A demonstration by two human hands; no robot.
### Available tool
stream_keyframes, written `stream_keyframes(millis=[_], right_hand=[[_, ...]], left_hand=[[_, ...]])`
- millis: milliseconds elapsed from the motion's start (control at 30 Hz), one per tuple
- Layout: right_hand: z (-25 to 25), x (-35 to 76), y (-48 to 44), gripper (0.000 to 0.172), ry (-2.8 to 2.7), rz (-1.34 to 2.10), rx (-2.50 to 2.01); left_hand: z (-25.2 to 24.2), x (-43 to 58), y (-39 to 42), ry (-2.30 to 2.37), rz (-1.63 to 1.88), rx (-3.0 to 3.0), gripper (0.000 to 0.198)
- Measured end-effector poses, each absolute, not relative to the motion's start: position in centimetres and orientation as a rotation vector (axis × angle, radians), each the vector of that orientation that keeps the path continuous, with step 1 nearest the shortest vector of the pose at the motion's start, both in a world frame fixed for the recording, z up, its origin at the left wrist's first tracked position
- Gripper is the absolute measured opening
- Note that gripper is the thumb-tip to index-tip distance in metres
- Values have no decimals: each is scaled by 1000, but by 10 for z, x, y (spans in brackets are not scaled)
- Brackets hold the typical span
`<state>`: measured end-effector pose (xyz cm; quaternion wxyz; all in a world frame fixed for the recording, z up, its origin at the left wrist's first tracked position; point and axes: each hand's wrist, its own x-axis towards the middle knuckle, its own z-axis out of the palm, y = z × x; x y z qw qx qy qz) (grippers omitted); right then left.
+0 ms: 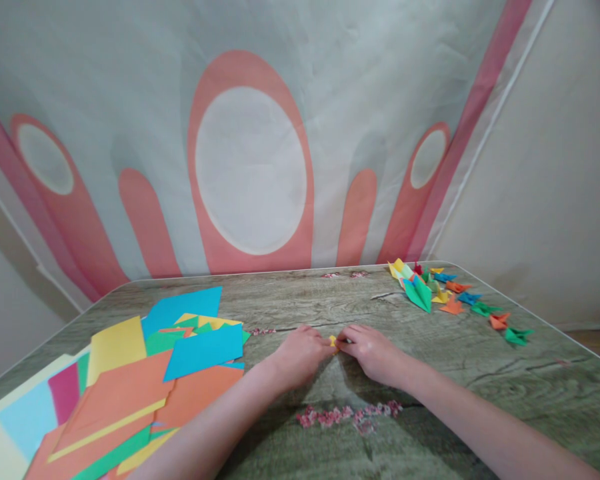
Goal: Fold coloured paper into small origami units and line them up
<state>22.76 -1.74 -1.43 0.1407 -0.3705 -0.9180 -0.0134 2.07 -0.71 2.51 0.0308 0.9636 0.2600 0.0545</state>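
Note:
My left hand and my right hand rest close together on the wood-patterned table, near its middle. Both have their fingers curled and pinched on a small yellow folded paper piece that shows only as a sliver between the fingertips. Most of that piece is hidden by the fingers.
A loose stack of coloured paper sheets in blue, orange, yellow and green lies at the left. Several small folded paper figures sit at the back right. Pink flecks mark the table below my hands. A patterned cloth hangs behind the table.

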Motion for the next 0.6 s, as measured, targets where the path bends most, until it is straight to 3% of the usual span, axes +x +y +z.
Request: stream_keyframes(millis=[300, 500, 600], right_hand=[[-17, 224, -17, 30, -2634, -5, -1127], [-11, 221, -19, 28, -2680, -28, -1144], [-8, 221, -21, 31, -2720, -64, -1158]], left_hand=[[30, 32, -26, 974, -151, 3099, 26], [35, 29, -27, 975, -264, 3000, 48], [37, 26, -26, 1003, -287, 2934, 47]])
